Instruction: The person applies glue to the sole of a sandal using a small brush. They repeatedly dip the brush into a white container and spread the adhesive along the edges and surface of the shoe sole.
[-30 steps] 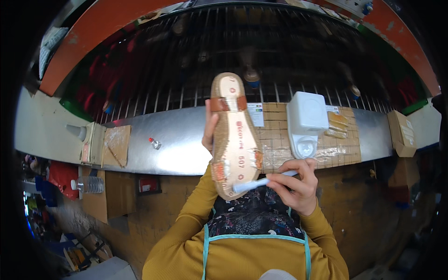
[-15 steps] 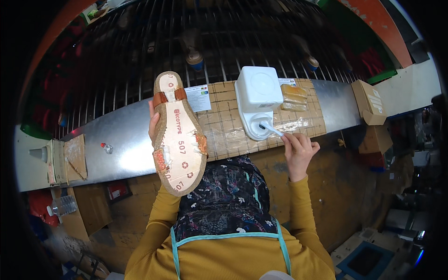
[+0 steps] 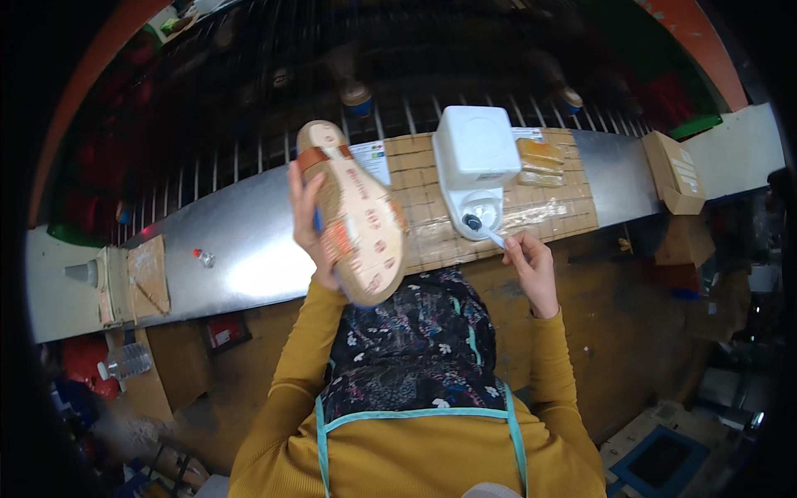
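My left hand (image 3: 305, 212) grips a sandal (image 3: 369, 217) from its left side, with the pale printed underside turned up toward me. Orange-brown straps are folded over the sole's edges, and a bit of blue shows between the sandal and my fingers. At the right, my right hand (image 3: 534, 267) pinches the pale handle of a brush (image 3: 496, 238). The brush's dark tip sits in the round cup of a white plastic dispenser (image 3: 477, 149), which has a square tank standing on it. What the cup contains is hard to make out.
Taped cardboard (image 3: 419, 228) covers part of the metal bench (image 3: 199, 286). Amber blocks (image 3: 540, 163) lie right of the dispenser; a small red-capped bottle (image 3: 203, 258) lies at left. Behind runs a roller conveyor (image 3: 257, 149) carrying shoes. A cardboard box (image 3: 671, 172) stands at far right.
The sandal has tilted, its toe end swinging right, and more of my left hand shows. The brush's dark tip is now visible in the cup. The whole view has shifted slightly.
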A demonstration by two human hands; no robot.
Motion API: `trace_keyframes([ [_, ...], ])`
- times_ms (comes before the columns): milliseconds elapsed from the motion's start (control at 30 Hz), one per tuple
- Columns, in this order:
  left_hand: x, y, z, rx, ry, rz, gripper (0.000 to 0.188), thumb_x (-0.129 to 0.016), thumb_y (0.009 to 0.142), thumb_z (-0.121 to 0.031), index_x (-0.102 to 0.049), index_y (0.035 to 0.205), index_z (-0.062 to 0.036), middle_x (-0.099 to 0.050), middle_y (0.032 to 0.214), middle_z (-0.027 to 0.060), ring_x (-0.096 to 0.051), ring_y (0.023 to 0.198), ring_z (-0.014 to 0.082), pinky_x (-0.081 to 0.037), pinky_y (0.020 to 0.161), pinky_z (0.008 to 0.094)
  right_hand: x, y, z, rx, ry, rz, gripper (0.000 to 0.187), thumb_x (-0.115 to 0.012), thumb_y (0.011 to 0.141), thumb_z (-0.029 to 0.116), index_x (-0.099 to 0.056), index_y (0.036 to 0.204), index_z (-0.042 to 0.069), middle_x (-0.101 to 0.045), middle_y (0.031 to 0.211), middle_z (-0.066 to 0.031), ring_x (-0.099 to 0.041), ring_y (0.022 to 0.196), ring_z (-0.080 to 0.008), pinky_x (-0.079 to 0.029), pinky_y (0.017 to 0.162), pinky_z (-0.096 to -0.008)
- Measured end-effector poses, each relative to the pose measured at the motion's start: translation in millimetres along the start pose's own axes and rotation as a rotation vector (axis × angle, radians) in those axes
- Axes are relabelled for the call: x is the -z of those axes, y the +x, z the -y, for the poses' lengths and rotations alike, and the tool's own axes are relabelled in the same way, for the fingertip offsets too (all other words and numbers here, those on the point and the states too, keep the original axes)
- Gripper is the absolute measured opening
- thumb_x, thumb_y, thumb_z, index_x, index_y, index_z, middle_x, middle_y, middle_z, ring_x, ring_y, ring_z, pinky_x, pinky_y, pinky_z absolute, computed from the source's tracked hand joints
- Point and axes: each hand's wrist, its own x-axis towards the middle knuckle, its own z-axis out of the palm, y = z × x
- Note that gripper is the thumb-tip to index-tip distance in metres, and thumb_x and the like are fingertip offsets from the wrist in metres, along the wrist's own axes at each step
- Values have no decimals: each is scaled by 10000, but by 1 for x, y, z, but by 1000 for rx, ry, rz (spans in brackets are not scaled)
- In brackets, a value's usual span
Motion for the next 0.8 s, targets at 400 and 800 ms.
trace_keyframes([
  [400,5,17,-16,-52,201,-75,638,-843,690,-254,-594,1272,-171,-338,1503,252,-349,1369,455,-335,1101,505,-92,-41,73,542,-26,-95,146,-772,786,79,-754,930,58,-567,925,-28,-559,679,-98,-373,762,-273],
  [800,28,8,-6,-207,445,-55,607,-833,713,-287,-589,1243,-122,-356,1478,283,-365,1360,452,-352,1099,501,-108,-35,77,638,-279,-122,166,-776,778,89,-755,943,80,-563,916,-25,-522,646,-93,-310,810,-281],
])
